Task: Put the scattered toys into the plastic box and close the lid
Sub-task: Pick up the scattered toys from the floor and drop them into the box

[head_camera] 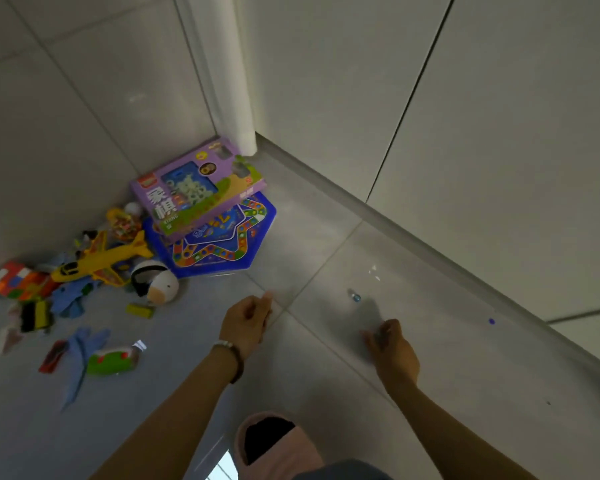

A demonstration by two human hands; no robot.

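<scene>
left hand (248,320) and right hand (392,344) curled, apart, possibly holding small bits; cannot tell. marble (354,296) on floor (465,358), just ahead of right hand; toys (97,261) heaped far left of marble. better to trap marble from above before pinching, lest rolling away.

Purple game box (198,185): large white characters "象棋" on the lid, with "XIANG" printed beneath them. Red brand badge at its corner is illegible. Blue game board (222,245): centre lettering is blurred and unreadable.

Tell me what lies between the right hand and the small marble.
Only bare floor tile between right hand and marble, per the head view.
</scene>
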